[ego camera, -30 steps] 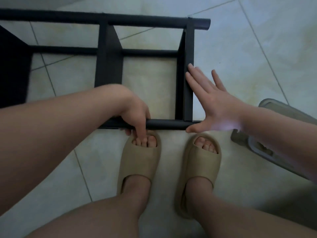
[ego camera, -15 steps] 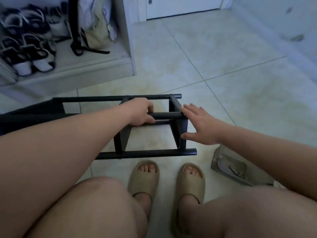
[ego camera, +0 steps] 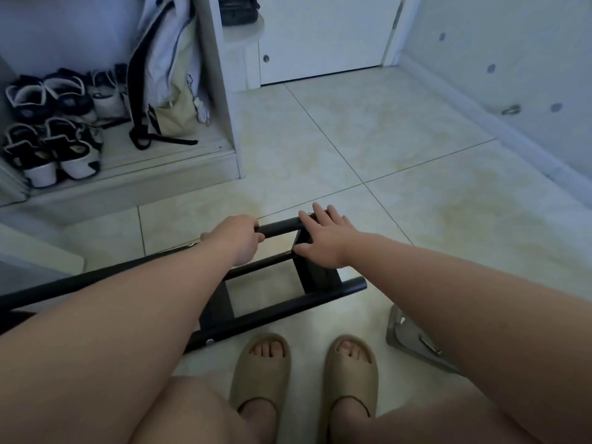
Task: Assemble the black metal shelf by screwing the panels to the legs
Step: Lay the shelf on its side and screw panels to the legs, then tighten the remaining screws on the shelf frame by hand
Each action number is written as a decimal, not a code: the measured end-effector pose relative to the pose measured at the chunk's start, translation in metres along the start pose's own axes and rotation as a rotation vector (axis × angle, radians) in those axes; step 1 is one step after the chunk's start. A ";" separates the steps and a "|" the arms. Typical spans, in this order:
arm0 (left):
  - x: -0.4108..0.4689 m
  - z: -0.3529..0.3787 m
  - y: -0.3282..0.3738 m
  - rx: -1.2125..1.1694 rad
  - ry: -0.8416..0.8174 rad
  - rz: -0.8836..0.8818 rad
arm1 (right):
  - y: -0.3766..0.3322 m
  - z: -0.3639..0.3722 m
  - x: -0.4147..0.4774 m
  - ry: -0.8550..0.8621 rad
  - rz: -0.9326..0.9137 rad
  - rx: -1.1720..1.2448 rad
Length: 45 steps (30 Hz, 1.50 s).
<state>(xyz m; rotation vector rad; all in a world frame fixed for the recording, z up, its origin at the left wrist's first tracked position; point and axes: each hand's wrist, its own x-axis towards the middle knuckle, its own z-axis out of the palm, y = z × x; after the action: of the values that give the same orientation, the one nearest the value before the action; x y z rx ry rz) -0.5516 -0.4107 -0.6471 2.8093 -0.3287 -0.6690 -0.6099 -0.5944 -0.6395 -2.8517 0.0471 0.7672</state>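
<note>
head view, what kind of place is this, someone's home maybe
Probably a home entryway or hallway. Pairs of shoes sit on the low shelf of a white cabinet with a bag hung beside them, and a white door opens onto the tiled floor.

Shelf partly hidden
The black shelf (ego camera: 288,302) runs off the left edge, its middle behind the left forearm (ego camera: 144,299); the left hand (ego camera: 238,240) hides its palm round the upper leg (ego camera: 282,225). The right forearm (ego camera: 464,299) covers part of the grey tray (ego camera: 405,339), contents too small to tell.
</note>
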 end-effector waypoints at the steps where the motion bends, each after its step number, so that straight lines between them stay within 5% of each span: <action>1: 0.005 0.002 -0.002 -0.004 0.027 -0.034 | 0.001 0.001 0.007 0.008 0.001 0.007; 7: 0.022 0.009 -0.017 0.020 0.156 -0.072 | 0.006 0.003 0.038 -0.003 -0.022 0.076; 14: 0.002 0.014 0.000 0.162 0.008 -0.057 | 0.024 0.000 0.018 0.022 -0.015 0.068; 26: -0.069 0.028 0.114 0.294 -0.041 0.335 | 0.121 0.024 -0.115 0.078 0.207 0.180; 32: -0.066 0.070 0.190 0.379 -0.073 0.558 | 0.204 0.060 -0.158 -0.032 0.386 0.186; 41: -0.009 0.178 0.233 0.481 -0.342 0.637 | 0.296 0.140 -0.121 -0.188 0.455 0.251; 45: 0.015 0.224 0.224 0.628 -0.283 0.885 | 0.311 0.184 -0.090 -0.226 0.438 0.249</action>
<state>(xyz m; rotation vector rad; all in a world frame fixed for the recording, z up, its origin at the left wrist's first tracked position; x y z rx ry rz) -0.6788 -0.6660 -0.7854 2.5973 -1.9616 -0.8078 -0.8036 -0.8668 -0.8039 -2.5255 0.6999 1.0731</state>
